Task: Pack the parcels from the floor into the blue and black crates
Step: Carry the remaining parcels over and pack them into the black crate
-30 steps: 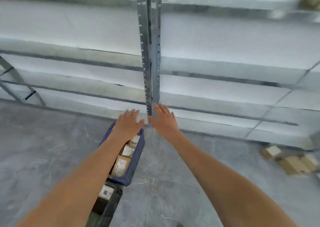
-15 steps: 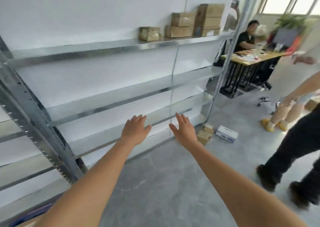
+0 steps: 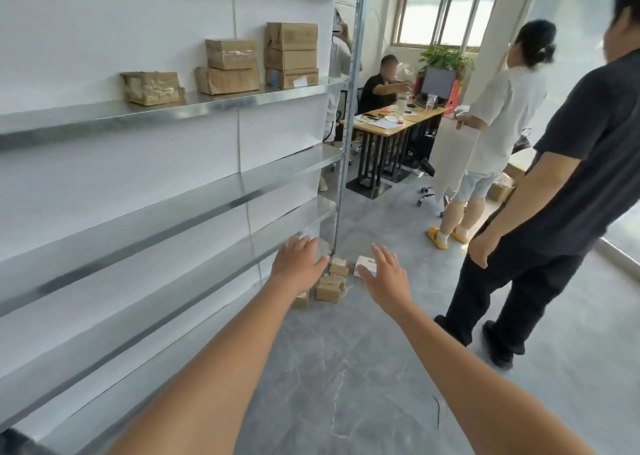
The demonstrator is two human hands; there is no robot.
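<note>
View has swung right off the blue crate, now out of frame; small brown cardboard parcels sit on the grey floor by the far shelf post; left hand and right hand reach out empty, fingers spread, probably lining up a two-handed scoop.

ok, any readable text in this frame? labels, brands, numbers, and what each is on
No text can be read in this frame.
White box on the floor: red and dark print, too blurred to read.
Bottom box of the right stack on the shelf: white label, too small to read.
Taped box on the shelf: marks on the tape, illegible.
Brown parcels on the floor: no legible print.
</note>
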